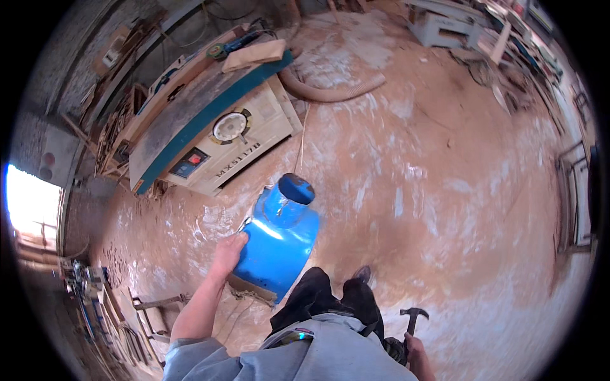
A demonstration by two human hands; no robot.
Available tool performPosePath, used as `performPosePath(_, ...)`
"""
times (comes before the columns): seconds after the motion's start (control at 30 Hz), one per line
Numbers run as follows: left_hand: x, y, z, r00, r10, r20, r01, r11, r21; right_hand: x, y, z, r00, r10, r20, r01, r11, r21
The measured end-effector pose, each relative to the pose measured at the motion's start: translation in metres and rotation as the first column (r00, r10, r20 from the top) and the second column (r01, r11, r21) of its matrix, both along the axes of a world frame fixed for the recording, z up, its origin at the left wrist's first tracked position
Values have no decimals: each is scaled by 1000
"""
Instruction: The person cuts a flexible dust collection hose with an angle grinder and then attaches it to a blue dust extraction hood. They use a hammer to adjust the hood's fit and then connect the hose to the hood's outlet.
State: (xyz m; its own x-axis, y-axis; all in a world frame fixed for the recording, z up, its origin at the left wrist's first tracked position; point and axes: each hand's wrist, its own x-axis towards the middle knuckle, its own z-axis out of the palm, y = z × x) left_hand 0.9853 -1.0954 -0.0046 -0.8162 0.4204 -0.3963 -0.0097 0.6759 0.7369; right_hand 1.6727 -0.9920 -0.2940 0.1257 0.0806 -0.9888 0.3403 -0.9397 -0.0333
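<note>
My left hand (230,253) grips the edge of a blue sheet-metal hood (273,244) in front of my legs. The hood is a wide curved shell with a short round neck, and its dark opening tilts up and away from me. A rough brown edge shows along its lower rim. Down by my right side, my right hand (416,349) is closed round the handle of a claw hammer (413,317), its dark head pointing up. Apart from each other, the hood and the hammer do not touch.
A cream woodworking machine (244,143) with a teal-edged table stands ahead left, a power tool (235,46) on top. A ribbed hose (333,92) lies behind it on the dusty floor (406,209). Frames (578,203) lean at far right; timber lies at lower left.
</note>
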Motion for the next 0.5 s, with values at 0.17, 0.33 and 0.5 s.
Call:
performPosePath(0.17,-16,27,24,955,255,150,-272,957,106,-151,222,120,938,346,25,-338,895,291)
performPosePath(0.33,-52,1,22,934,323,151,-326,945,0,-296,353,162,881,470,-41,-407,801,440)
performPosePath(0.5,-97,28,33,932,359,51,-343,917,-202,-386,418,181,858,504,-96,-399,774,492)
